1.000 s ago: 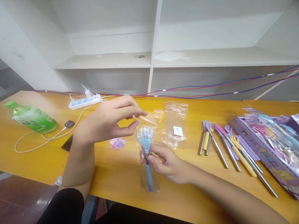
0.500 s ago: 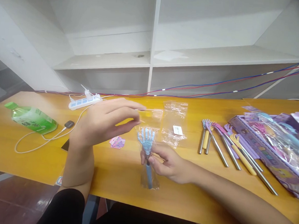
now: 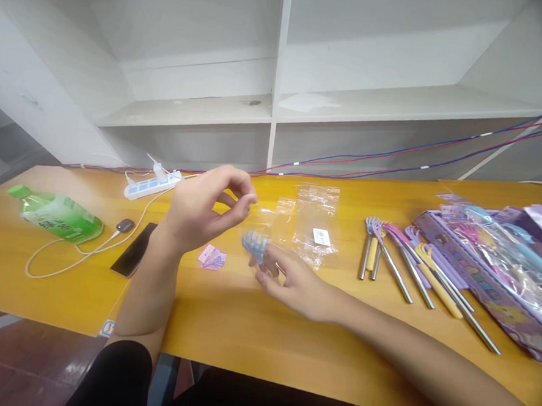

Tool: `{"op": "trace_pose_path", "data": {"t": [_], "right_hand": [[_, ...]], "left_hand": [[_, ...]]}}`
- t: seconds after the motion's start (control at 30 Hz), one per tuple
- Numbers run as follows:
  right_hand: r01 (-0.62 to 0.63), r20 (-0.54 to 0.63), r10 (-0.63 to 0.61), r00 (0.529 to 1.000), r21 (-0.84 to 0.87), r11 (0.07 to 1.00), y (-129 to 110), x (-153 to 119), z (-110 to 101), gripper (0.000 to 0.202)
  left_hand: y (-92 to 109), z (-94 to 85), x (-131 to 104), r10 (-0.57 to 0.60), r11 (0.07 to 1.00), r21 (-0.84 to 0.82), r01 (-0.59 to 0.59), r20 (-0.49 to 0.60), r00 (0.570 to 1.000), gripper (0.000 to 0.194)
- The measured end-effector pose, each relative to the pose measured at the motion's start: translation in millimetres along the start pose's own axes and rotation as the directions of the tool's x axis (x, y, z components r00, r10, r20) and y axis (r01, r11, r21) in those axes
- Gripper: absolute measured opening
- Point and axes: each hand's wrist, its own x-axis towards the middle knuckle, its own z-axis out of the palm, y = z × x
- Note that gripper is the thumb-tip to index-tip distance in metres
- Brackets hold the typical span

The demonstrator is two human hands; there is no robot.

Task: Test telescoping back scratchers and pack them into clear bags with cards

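My right hand (image 3: 294, 281) is closed around a blue back scratcher (image 3: 254, 246) with a hand-shaped head. Its claw tips point to the left, and the handle is hidden by my fingers. Whether clear film still covers the scratcher, I cannot tell. Raised above the table, my left hand (image 3: 210, 208) has thumb and fingertips pressed together in a pinch; what lies between them, if anything, is not visible. Small pink-and-purple cards (image 3: 212, 257) lie below it. Behind the scratcher are a small clear bag (image 3: 284, 210) and a larger clear zip bag (image 3: 316, 209) with a white label.
Several back scratchers (image 3: 402, 263) lie in a row at right, beside a purple patterned box (image 3: 476, 295) of wrapped ones. At left are a green bottle (image 3: 61, 215), a power strip (image 3: 152, 185), a white cable and a phone (image 3: 134, 250). Shelving stands behind.
The blue back scratcher has tipped, so its head leans left and its handle no longer shows. My left hand's fingers have curled from stretched out into a pinch. More of the phone shows.
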Motion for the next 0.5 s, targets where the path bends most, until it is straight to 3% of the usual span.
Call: {"op": "trace_pose_path", "data": {"t": [0.2,0.27,0.33,0.4,0.5], "right_hand": [[-0.109,0.041,0.103,0.994,0.209,0.972,7,-2,-2,0.03],[-0.113,0.074,0.092,0.993,0.368,0.923,11,0,-2,0.039],[-0.082,0.061,0.056,0.997,0.623,0.778,12,3,-5,0.053],[-0.055,0.035,0.047,0.998,0.824,0.565,10,7,-10,0.061],[-0.048,0.014,0.097,0.995,0.93,0.365,0,10,-20,0.06]], "left_hand": [[-5,10.6,-1,-0.017,0.999,-0.037,0.016,-0.022,1.0,0.009],[-5,13.9,-1,-0.038,0.995,-0.094,0.036,-0.02,0.999,0.012],[-5,15.7,0,-0.028,0.989,-0.145,0.024,-0.025,0.999,0.015],[-5,15.5,1,0.011,0.988,-0.154,-0.014,-0.02,1.0,0.019],[-6,13.6,3,0.069,0.992,-0.103,-0.067,0.012,0.998,0.023]]}}
